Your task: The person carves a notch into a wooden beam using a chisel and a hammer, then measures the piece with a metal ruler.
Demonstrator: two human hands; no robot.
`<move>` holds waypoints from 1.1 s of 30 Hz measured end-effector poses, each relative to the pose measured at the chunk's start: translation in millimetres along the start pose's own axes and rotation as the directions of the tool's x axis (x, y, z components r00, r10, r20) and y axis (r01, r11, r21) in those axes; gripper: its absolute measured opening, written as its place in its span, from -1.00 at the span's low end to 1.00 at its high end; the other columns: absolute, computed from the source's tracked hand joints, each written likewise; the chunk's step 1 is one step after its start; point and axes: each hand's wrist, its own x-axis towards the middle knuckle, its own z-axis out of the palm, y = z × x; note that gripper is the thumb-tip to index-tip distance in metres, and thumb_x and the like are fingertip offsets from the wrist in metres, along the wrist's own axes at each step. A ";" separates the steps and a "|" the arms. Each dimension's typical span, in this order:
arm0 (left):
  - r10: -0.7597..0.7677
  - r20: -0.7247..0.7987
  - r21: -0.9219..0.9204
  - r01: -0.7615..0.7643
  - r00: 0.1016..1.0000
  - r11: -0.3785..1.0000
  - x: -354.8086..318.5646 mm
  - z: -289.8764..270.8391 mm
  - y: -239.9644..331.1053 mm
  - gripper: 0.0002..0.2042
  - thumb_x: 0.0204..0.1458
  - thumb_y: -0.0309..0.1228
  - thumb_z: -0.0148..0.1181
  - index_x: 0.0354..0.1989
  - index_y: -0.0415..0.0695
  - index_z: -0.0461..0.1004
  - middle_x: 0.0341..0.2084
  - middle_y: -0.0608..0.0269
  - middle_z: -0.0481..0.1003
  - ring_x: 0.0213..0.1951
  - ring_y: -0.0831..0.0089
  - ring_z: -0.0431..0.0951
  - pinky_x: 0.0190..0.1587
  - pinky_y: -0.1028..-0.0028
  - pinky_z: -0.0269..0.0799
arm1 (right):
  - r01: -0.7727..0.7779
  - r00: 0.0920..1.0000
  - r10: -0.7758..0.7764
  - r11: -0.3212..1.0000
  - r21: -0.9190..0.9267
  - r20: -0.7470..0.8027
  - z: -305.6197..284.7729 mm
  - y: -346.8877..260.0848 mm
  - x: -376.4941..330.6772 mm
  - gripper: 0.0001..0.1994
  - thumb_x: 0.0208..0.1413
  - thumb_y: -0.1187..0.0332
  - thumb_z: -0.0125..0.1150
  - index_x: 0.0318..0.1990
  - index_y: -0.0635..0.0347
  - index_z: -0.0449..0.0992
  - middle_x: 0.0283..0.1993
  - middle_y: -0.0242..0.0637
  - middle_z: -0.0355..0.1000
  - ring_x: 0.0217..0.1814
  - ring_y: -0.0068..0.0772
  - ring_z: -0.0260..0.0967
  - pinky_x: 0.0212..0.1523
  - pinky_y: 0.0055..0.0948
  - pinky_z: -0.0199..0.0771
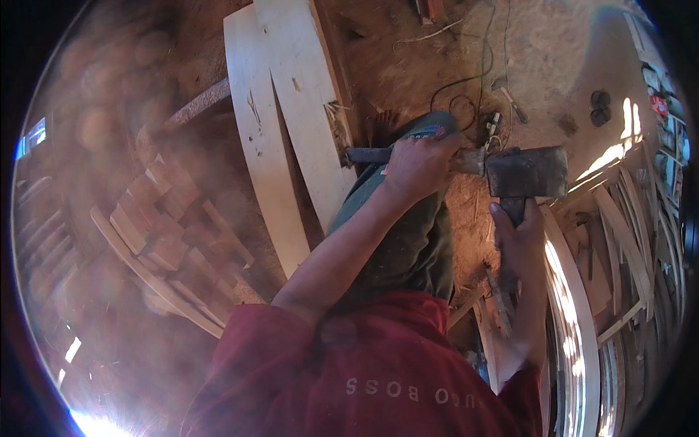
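My left hand (422,166) is closed around a chisel (370,155). The blade points left, its tip at the edge of a pale wooden plank (298,80) near a rough, splintered notch. The chisel's handle (468,161) sticks out to the right of my fist. My right hand (520,244) grips a mallet by its short handle. The mallet's dark, blocky head (527,173) is right at the handle's end; whether they touch I cannot tell. A second pale plank (266,138) lies along the first, with a narrow wedge-shaped gap between them.
Stacked wood blocks (164,226) lie at the left beside a long curved strip (145,271). Curved wooden pieces (582,320) lean along the right. A hammer-like tool (512,104), a cable (483,62) and dark footwear (600,108) lie on the brown floor. My trousered leg is beneath my left arm.
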 end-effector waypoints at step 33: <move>0.037 0.245 0.091 -0.061 0.969 0.994 25.2 -12.3 48.6 -0.86 -0.05 -0.37 0.21 -0.35 -0.14 0.56 -0.46 0.00 0.61 -0.34 0.01 0.66 -0.31 0.11 0.56 | -0.109 0.968 0.205 0.863 0.494 -0.144 -7.5 21.4 -18.8 -0.79 0.22 0.33 0.25 -0.22 0.21 0.34 -0.53 -0.36 0.29 -0.70 -0.54 0.27 -0.72 -0.52 0.30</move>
